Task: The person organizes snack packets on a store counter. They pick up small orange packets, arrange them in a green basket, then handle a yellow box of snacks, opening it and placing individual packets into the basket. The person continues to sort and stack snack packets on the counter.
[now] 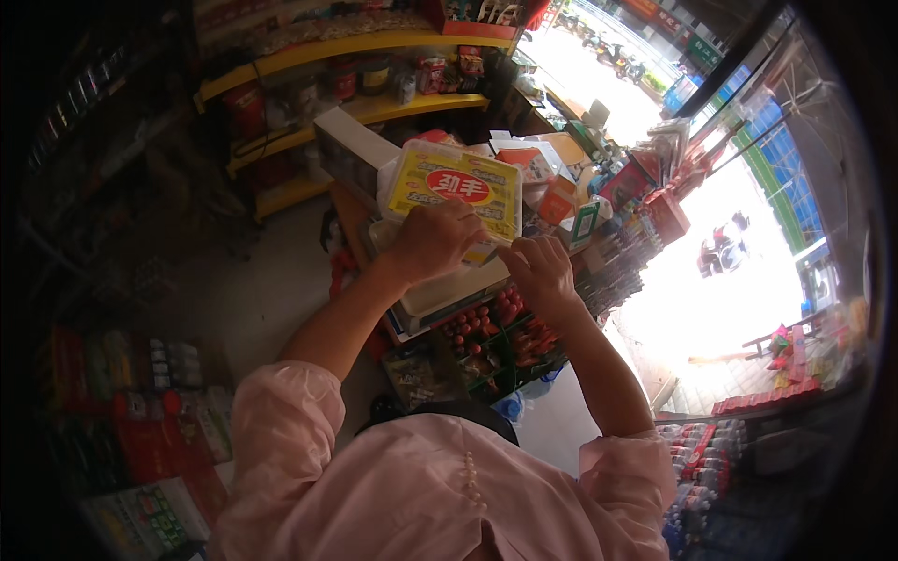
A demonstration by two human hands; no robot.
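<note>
In front of me a clear plastic box [459,172] with a yellow printed top sits above the counter, its top facing me. My left hand [442,237] lies over the near edge of the box, fingers curled down against it. At the near right corner my right hand [544,273] has its thumb and fingertips pinched together. A thin pale edge or strip shows between the two hands; what it is I cannot tell. Below them is a pale, shallow tray [438,296] on the counter. My forearms and left hand hide part of the tray and box.
A white carton [361,144] stands left of the box. On the right are an orange box [558,200], a green sign with a printed code [584,223] and packed goods. Green crates [491,375] with red packaged goods sit below. Yellow-edged shelves [302,137] rise behind.
</note>
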